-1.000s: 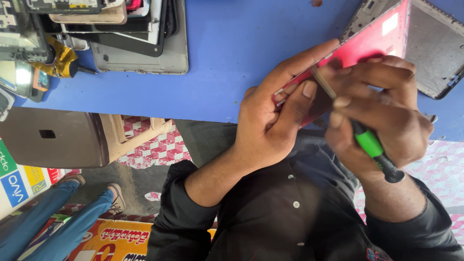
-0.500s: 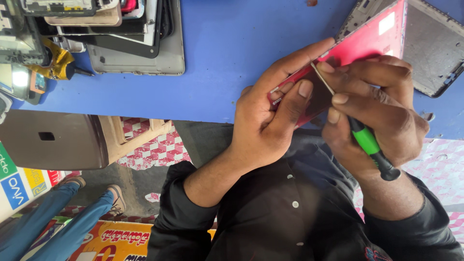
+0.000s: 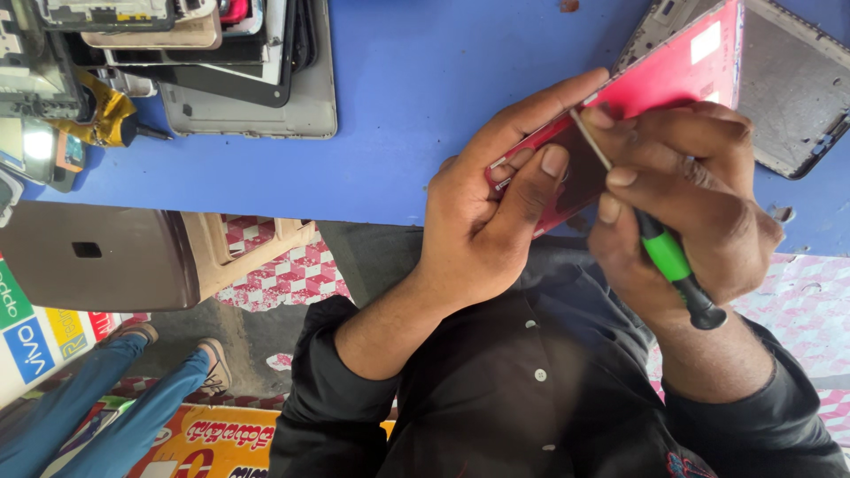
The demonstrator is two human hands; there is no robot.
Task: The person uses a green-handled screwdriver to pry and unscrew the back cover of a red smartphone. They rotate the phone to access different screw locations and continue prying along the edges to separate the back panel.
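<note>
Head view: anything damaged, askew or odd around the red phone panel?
Nothing looks broken. The red phone panel hangs tilted over the blue table's near edge, steadied by the left hand; the right hand works a green-handled screwdriver on it. Stripped phone parts lie piled at far left.

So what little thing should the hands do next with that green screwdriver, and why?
Probably a slow twist of the screwdriver while pressing lightly. The right hand has its thin shaft tipped against the edge of the red phone, and the left hand pinches that phone at the edge of the blue table. The tip itself is hidden behind fingers.
</note>
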